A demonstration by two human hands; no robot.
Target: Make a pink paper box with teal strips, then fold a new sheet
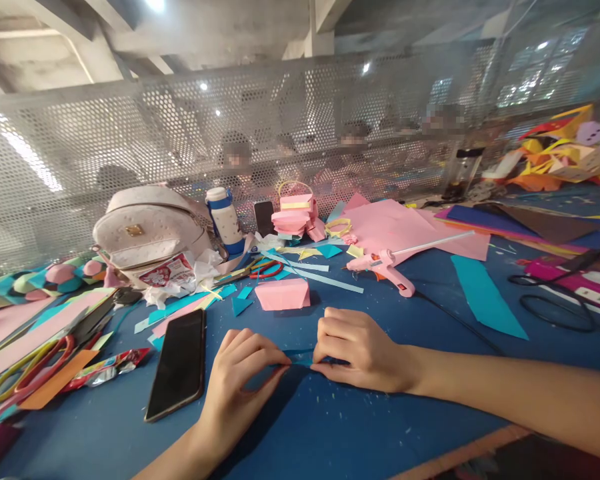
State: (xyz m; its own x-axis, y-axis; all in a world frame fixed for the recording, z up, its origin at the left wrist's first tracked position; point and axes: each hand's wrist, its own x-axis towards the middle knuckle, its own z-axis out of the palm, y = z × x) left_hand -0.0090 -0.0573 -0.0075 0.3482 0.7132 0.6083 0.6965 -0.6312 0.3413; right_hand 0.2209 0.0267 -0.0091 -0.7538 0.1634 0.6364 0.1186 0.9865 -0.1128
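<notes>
A narrow blue strip, apparently paper (301, 359), stretches between my two hands just above the blue table. My left hand (245, 373) pinches its left end between thumb and fingertips. At the other end, my right hand (353, 348) has its fingers curled and closed on the strip. Beyond the hands stands a small folded pink paper piece (283, 295). Left of my left hand lies a black phone (177, 363). A pink hot glue gun (387, 268) rests on its side past my right hand, its cord trailing right.
Scissors (35, 370), a red wrapper (107, 368) and paper strips lie at the left. A pale backpack (153, 230) and a bottle (225, 219) stand before a perforated metal screen (180, 140). Pink sheets (380, 230) and a magenta power strip (580, 283) are at the right.
</notes>
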